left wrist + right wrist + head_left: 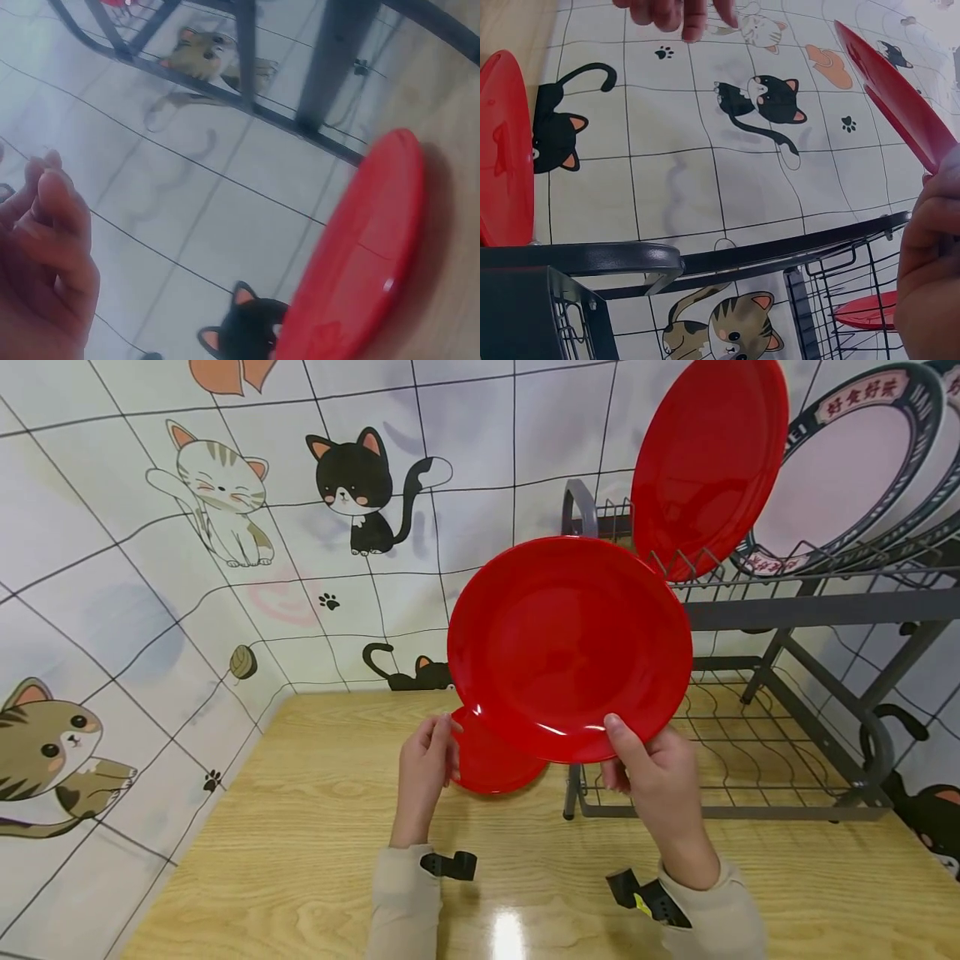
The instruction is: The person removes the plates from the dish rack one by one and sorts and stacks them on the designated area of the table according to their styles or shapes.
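My right hand (663,777) grips a round red plate (570,643) by its lower right rim, thumb on the face. The plate is raised and tilted towards me; in the right wrist view it appears edge-on, beside my right hand (934,255). My left hand (427,756) holds nothing, its fingers loosely bent, as the left wrist view shows of that hand (49,262). Another red plate (495,764) lies on the table (300,852), partly hidden behind the raised one. In the left wrist view that lying plate (360,255) is apart from my fingers.
A grey two-tier dish rack (825,610) stands at the right. Its upper tier holds an upright red plate (708,468) and several white plates with dark patterned rims (840,468). The lower tier is a wire shelf (750,743). A tiled, cat-patterned wall (480,460) borders the table.
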A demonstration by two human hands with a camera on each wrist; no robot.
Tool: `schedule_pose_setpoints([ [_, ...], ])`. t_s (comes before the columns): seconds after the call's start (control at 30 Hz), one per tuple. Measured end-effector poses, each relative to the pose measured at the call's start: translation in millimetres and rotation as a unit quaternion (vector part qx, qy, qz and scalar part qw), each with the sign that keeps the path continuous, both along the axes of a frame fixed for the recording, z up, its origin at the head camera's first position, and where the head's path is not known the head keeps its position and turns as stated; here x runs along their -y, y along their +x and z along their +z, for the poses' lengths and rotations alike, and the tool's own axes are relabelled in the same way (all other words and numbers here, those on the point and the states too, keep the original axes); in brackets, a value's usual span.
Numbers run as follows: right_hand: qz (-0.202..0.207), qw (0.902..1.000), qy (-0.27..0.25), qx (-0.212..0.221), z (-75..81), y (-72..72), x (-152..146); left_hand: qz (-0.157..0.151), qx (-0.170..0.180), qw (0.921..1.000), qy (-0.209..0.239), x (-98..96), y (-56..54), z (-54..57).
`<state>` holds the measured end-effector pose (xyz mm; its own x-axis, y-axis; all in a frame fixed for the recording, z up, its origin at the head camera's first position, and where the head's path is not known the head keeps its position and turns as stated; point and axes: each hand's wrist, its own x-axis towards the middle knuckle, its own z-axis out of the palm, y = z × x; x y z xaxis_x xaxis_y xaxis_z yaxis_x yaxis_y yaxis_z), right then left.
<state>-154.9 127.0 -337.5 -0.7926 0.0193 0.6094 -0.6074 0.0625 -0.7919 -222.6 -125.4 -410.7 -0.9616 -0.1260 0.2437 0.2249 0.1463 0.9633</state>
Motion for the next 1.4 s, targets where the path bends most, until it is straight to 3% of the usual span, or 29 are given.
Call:
schedule_pose_setpoints([
  [0.2,0.019,0.9997,0.013,-0.005,-1.2,-1.0,1.5,-0.032,-0.061,0.9974,0.018,-1.0,16.6,23.9],
  [0.47,0.009,0.9985,0.054,-0.005,-2.0,-1.9,1.2,-0.068,-0.138,0.9881,0.01,-2.5,33.1,43.4],
  [0.73,0.021,0.997,0.074,-0.006,-1.8,-2.1,-0.8,-0.078,-0.126,0.9889,-0.003,-6.8,40.6,49.6],
  [0.97,0.031,0.9948,0.096,-0.01,-1.6,-3.9,0.6,-0.081,-0.127,0.9885,0.013,-9.8,39.2,50.4],
  [1.27,0.01,0.9935,0.113,0.004,-1.4,-2.4,4.1,-0.041,-0.077,0.9962,0.006,-6.2,34.3,46.1],
  [1.4,0.004,0.9939,0.11,0.011,6.3,3.1,8.3,-0.042,-0.069,0.9967,0.012,-4.1,34.2,43.7],
])
